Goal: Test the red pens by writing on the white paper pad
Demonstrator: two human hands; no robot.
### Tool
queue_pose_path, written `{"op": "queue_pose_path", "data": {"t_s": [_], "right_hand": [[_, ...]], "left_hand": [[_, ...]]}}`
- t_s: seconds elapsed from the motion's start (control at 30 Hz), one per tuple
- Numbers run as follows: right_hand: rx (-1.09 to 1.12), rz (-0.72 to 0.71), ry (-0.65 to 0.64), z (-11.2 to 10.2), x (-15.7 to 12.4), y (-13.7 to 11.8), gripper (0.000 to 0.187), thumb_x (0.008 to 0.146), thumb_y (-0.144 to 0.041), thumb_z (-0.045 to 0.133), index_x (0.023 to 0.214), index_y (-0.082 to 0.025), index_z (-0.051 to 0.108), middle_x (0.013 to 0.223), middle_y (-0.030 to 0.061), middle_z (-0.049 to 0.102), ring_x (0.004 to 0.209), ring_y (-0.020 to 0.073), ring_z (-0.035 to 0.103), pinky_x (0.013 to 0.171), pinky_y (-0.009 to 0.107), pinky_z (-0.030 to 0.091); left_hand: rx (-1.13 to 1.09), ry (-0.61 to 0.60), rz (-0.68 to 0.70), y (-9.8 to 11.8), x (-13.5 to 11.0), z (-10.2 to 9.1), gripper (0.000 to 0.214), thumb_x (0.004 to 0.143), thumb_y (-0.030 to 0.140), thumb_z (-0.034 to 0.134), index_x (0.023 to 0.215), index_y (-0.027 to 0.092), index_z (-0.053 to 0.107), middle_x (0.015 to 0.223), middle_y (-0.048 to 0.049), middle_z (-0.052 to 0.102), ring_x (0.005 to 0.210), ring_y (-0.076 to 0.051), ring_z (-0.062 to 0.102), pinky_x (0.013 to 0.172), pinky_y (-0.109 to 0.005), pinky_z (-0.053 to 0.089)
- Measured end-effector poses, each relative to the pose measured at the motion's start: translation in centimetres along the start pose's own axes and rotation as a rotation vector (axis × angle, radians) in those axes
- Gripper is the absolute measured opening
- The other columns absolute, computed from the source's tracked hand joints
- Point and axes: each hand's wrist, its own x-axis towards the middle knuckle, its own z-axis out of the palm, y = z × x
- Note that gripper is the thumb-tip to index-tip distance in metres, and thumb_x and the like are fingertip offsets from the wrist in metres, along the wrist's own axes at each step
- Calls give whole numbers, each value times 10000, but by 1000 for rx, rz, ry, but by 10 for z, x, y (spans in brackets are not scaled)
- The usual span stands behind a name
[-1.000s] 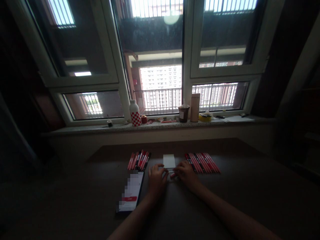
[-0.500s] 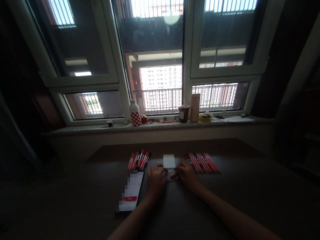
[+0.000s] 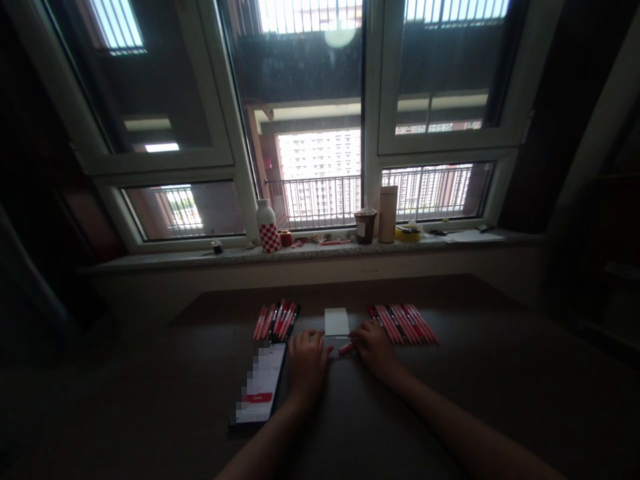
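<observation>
My left hand (image 3: 307, 361) is palm down on the dark table, its thumb apart from its bent fingers. The thumb is at the left side of a faint, clear, film-like piece (image 3: 334, 348), too dim to make out exactly. My right hand (image 3: 375, 348) is closed, its fingertips on a short pink pen-like piece (image 3: 346, 348) that points left; the rest is hidden under the hand. Just beyond both hands is a pale square pad (image 3: 337, 322). A row of pink, red and black pens (image 3: 404, 325) lies by my right hand, a smaller group of pens (image 3: 277, 321) beyond my left.
A phone (image 3: 260, 383) with a lit screen lies left of my left forearm. On the windowsill (image 3: 320, 251) stand a checkered bottle (image 3: 269, 227), a dark drink cup (image 3: 365, 227), a tan cylinder (image 3: 387, 213) and a yellow roll (image 3: 407, 234).
My left hand has shifted a little left, its thumb and fingers farther apart. More of the clear piece shows between the hands. My right hand stays nearly in place with the pink piece.
</observation>
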Motion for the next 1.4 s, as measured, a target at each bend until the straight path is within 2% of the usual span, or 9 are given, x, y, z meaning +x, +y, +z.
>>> {"op": "queue_pose_path", "data": {"t_s": [0.27, 0.7, 1.0, 1.2, 1.4], "right_hand": [[-18, 14, 13, 0, 0, 1, 203, 841, -100, 544, 887, -201, 714, 878, 56, 609, 933, 204, 504, 828, 303, 386], [-16, 14, 4, -1, -1, 0, 208, 851, -106, 530, 885, -201, 711, 876, 57, 609, 933, 208, 505, 826, 307, 385], [-18, 10, 3, -1, -1, 0, 220, 854, -105, 518, 899, -207, 708, 885, 57, 607, 942, 209, 503, 835, 317, 387], [-27, 19, 19, -1, -1, -1, 210, 856, -111, 518, 886, -196, 708, 880, 60, 612, 934, 212, 500, 836, 316, 389], [-33, 44, 19, -1, -1, -1, 197, 851, -120, 537, 880, -207, 711, 887, 61, 615, 935, 219, 503, 834, 319, 394]], "left_hand": [[153, -47, -93, 5, -3, -3, 278, 867, 327, 473, 1075, 269, 647, 1068, -60, 616, 1045, -243, 494, 1002, -461, 261], [140, -16, -59, 1, -3, 2, 285, 887, 287, 414, 1024, 262, 664, 972, -56, 636, 997, -240, 504, 986, -469, 268], [110, -3, -58, 3, -2, 0, 308, 909, 302, 382, 1026, 259, 664, 966, -53, 638, 984, -230, 509, 958, -433, 292], [49, -16, -40, 2, -1, 0, 306, 909, 284, 393, 1068, 233, 650, 976, -57, 630, 941, -209, 519, 883, -353, 346], [-22, -35, -40, 2, -1, -1, 321, 926, 288, 363, 1011, 216, 664, 953, -62, 620, 933, -196, 535, 840, -316, 366]]}}
